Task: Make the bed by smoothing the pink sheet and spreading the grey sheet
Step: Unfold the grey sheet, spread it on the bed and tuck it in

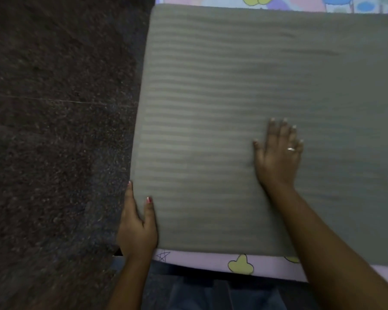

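Observation:
The grey striped sheet (244, 97) lies flat over most of the bed, its left edge hanging down the bed's side. The pink patterned sheet (211, 262) shows beneath it as a strip along the near edge and another strip at the far edge. My left hand (137, 227) grips the grey sheet's near-left edge, thumb on top and fingers down the side. My right hand (278, 153) lies flat on the grey sheet with fingers spread, a ring on one finger.
Dark speckled floor (54, 130) fills the left half of the view, right beside the bed's left edge. My legs in dark clothing (211, 294) stand against the near edge of the bed.

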`<move>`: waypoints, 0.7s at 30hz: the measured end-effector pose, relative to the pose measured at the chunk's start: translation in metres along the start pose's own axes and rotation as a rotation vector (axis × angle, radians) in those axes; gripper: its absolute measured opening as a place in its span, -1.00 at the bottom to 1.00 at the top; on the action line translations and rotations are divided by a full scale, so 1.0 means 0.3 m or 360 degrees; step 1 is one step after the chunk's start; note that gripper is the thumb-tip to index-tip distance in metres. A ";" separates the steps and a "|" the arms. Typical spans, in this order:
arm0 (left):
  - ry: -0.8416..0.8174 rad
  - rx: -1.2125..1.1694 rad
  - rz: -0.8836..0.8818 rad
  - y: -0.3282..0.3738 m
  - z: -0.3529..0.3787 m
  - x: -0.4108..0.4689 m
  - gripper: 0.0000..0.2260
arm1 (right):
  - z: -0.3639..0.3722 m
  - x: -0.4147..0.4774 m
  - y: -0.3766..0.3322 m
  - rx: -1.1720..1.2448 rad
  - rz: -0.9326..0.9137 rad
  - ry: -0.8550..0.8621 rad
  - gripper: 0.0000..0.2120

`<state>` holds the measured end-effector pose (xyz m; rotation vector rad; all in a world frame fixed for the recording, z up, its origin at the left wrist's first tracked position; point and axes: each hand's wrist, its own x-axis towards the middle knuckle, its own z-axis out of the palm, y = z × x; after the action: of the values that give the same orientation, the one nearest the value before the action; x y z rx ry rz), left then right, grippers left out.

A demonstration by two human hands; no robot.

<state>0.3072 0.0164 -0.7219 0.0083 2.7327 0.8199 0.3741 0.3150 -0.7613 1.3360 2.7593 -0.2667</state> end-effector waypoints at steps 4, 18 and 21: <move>-0.0029 -0.0018 -0.0028 0.005 -0.009 -0.003 -0.43 | 0.027 -0.131 -0.274 0.0094 -0.0413 -0.0067 -0.40; -0.0121 0.0321 -0.0213 0.003 -0.091 -0.056 -0.84 | -0.041 -0.536 -0.485 0.0100 -0.1390 -0.0586 -0.61; -0.0308 0.0568 -0.0084 -0.022 -0.112 -0.074 -0.74 | -0.109 -0.522 -0.428 -0.0208 -0.1665 -0.0818 -0.52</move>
<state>0.3197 -0.0090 -0.6927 0.0845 2.6420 0.2917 0.3714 0.1220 -0.6922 -0.2862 2.6389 -0.3798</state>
